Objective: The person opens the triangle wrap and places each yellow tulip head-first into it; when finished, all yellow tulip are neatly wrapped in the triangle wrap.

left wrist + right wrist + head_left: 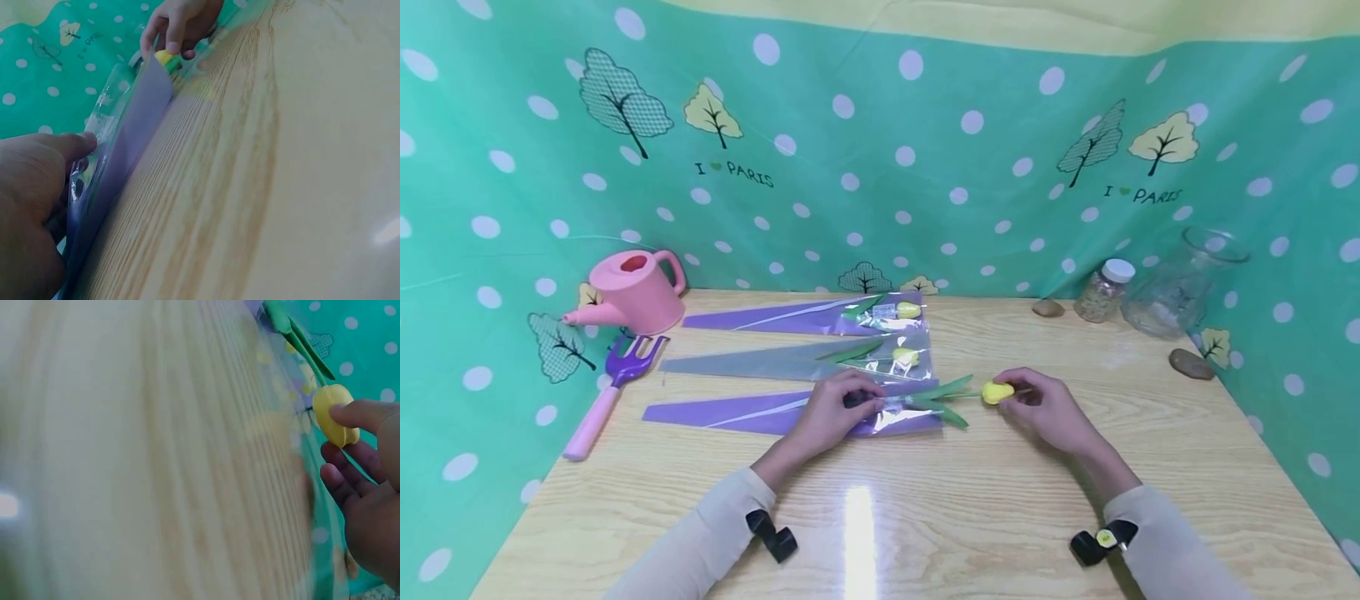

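My right hand [1045, 408] pinches the yellow head of an artificial tulip [997, 392] between thumb and fingers. In the right wrist view the yellow bloom [332, 414] shows clearly, with its green stem running away from the hand. The tulip's leaves [951, 412] stick out of the wide end of a purple flower sleeve [730, 412]; its lower stem is hidden there. With thumb and fingers my left hand [838, 408] holds this sleeve, seen edge-on in the left wrist view as a purple sheet [140, 112] with a clear front.
Behind lie a grey sleeve [745, 361] and another purple sleeve [760, 320], each with a yellow tulip inside. To the left are a pink watering can [643, 296] and a hand fork [598, 421]. A jar [1101, 293], glass vase [1168, 296] and stones [1191, 364] stand at the right.
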{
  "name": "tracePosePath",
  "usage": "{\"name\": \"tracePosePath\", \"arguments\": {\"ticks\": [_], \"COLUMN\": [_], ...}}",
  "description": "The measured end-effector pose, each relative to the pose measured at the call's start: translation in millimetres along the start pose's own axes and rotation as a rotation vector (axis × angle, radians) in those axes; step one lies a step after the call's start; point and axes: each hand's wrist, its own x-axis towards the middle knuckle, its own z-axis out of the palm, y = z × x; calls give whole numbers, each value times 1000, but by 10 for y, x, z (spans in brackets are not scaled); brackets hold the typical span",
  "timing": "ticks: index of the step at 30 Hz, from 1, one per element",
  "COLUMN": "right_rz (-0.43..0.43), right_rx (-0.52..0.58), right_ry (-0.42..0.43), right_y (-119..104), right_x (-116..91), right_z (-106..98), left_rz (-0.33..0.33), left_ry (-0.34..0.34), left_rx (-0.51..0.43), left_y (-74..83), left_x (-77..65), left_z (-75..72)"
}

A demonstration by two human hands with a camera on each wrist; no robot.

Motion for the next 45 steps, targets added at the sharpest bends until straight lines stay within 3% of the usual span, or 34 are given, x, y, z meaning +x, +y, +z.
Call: {"name": "tracePosePath", "arguments": {"ticks": [11,17,29,45], "right_rz": [25,28,60,161], "right_rx": [143,164,317,337], "right_ry": [2,-21,-48,-126], "right_y": [-263,-300,-346,-371], "right_x": [-42,-28,19,160], "right_z": [197,321,516,706], "left_rz": [21,31,28,75], "left_ry": [-8,-6,5,-7], "left_rx": [10,3,-13,-9], "left_y": [15,6,16,44], "left_x": [19,12,-2,35], "left_z": [-41,-42,-39,-13]}}
